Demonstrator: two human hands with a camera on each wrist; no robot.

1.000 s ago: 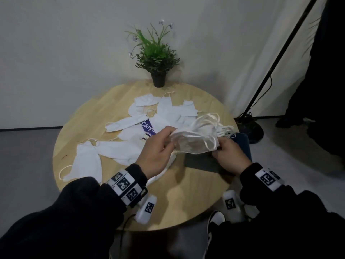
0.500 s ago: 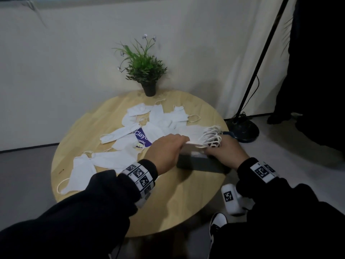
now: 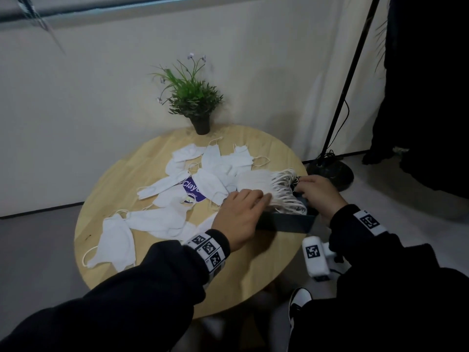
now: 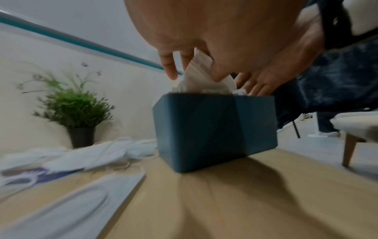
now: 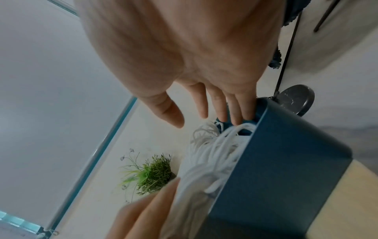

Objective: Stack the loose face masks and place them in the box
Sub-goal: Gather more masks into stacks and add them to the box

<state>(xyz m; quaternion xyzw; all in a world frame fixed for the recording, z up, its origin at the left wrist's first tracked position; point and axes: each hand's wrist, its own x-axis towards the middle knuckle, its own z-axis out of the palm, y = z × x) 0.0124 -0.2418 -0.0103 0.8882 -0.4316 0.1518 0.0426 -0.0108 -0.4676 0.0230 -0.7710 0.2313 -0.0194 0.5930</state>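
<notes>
A stack of white face masks (image 3: 255, 180) stands partly inside the dark blue box (image 3: 286, 222) at the right edge of the round wooden table (image 3: 157, 265). My left hand (image 3: 258, 198) pinches the stack (image 4: 199, 76) between fingers and thumb from above. My right hand (image 3: 302, 185) lies at the box's far end. There its straight fingers (image 5: 235, 111) touch the bunched ear loops (image 5: 216, 145) just inside the box (image 5: 286, 155). Several loose masks (image 3: 165, 219) lie scattered left of the box, one (image 3: 114, 242) near the table's left edge.
A potted plant (image 3: 195, 105) stands at the table's far edge. A purple printed packet (image 3: 194, 190) lies among the loose masks. A black lamp base (image 3: 330, 171) and pole stand on the floor right of the table. A chair (image 4: 355, 127) stands further right.
The stack has come down from the air in front of me into the box. My left hand has moved right onto its top, and my right hand has shifted to the box's far end.
</notes>
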